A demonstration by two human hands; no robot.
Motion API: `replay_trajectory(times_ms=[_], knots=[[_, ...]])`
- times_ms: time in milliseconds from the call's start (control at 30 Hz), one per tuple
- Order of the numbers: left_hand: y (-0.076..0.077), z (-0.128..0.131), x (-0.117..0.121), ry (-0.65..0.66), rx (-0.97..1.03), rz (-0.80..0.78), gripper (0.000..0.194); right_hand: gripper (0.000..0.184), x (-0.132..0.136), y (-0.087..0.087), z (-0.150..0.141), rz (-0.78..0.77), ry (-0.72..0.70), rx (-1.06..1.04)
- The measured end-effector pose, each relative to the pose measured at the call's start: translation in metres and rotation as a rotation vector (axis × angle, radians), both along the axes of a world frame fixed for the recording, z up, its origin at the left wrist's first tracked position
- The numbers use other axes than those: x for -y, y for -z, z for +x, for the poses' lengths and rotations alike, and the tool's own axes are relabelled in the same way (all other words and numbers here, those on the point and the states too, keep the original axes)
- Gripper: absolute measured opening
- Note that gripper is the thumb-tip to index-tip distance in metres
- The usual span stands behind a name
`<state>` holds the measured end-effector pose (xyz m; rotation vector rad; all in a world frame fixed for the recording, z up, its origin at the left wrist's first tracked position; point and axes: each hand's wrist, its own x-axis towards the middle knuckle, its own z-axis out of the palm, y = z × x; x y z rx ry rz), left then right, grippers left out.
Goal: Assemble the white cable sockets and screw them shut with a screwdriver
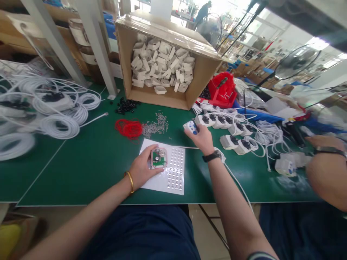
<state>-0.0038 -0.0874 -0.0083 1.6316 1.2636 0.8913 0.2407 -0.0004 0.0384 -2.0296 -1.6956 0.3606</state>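
Note:
My left hand (142, 169) is closed around a small white housing with a green circuit board (158, 157) inside, held over a white sheet of small clear dots (173, 173) on the green table (89, 162). My right hand (200, 139) reaches forward and grips a white cover piece with blue marks (190, 126), next to a row of white plug units with black inserts (222, 121). A white cable (235, 180) runs under my right wrist.
An open cardboard box of white plastic shells (162, 61) lies on its side at the back. Coils of white cable (54, 108) fill the left. Red rings (128, 128), small metal pins (155, 126) and black bits (126, 105) lie mid-table. Another person's arm (325, 169) rests at right.

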Motion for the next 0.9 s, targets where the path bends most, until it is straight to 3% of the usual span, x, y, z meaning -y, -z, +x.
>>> replay_trajectory(times_ms=[100, 200, 267, 333, 433, 567, 767, 900], knots=[[0.0, -0.001, 0.002, -0.022, 0.019, 0.054, 0.081, 0.051, 0.043, -0.013, -0.007, -0.052, -0.057, -0.818], [-0.005, -0.001, 0.002, 0.012, -0.072, 0.172, 0.069, 0.049, 0.086, -0.016, -0.021, -0.351, -0.133, -1.552], [-0.013, 0.0, 0.001, 0.06, -0.163, 0.304, 0.061, 0.043, 0.104, -0.01, -0.028, -0.49, -0.137, -1.821], [-0.024, 0.005, -0.001, 0.102, -0.256, 0.449, 0.057, 0.038, 0.113, 0.001, -0.032, -0.534, -0.092, -1.96], [-0.041, 0.016, 0.0, 0.174, -0.405, 0.605, 0.054, 0.035, 0.117, 0.016, -0.033, -0.481, 0.024, -2.021], [-0.048, 0.033, 0.005, 0.284, -0.564, 0.582, 0.053, 0.035, 0.117, 0.026, -0.035, -0.364, 0.104, -1.892], [-0.04, 0.047, 0.007, 0.273, -0.676, 0.526, 0.05, 0.034, 0.12, 0.023, -0.042, -0.238, -0.02, -1.496], [-0.042, 0.049, 0.006, 0.262, -0.699, 0.543, 0.047, 0.034, 0.122, 0.016, -0.046, -0.22, -0.095, -1.381]])
